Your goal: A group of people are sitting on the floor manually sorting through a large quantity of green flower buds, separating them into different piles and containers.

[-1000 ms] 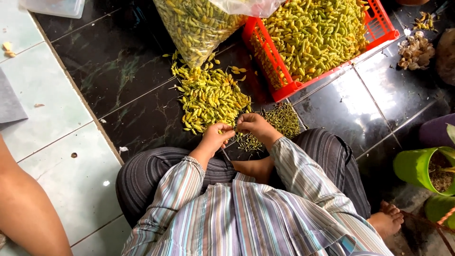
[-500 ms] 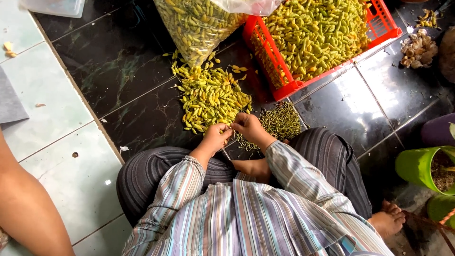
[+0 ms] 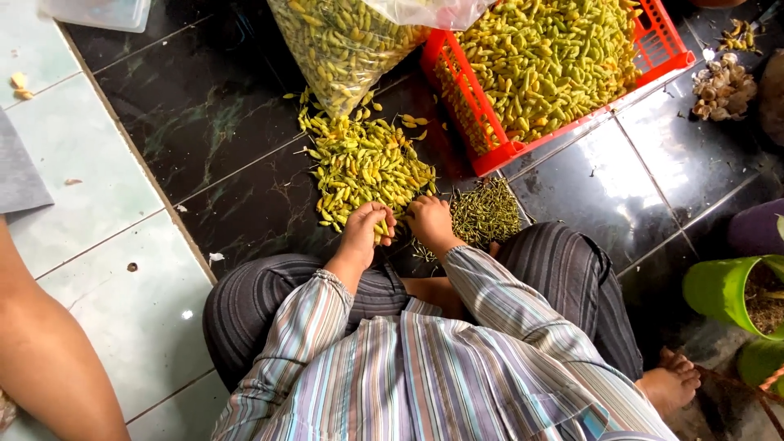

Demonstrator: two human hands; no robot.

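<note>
Chillies [image 3: 363, 167] in a floor pile — both hands at its near edge, left [image 3: 365, 229] and right [image 3: 430, 220] curled, pinching a pod

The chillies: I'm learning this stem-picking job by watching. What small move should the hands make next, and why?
Probably pull the stem off the chilli pinched in the left hand and drop it on the stem heap. Both hands meet at the near edge of the loose pile, the right hand beside the stems, and the red crate already holds chillies.
</note>
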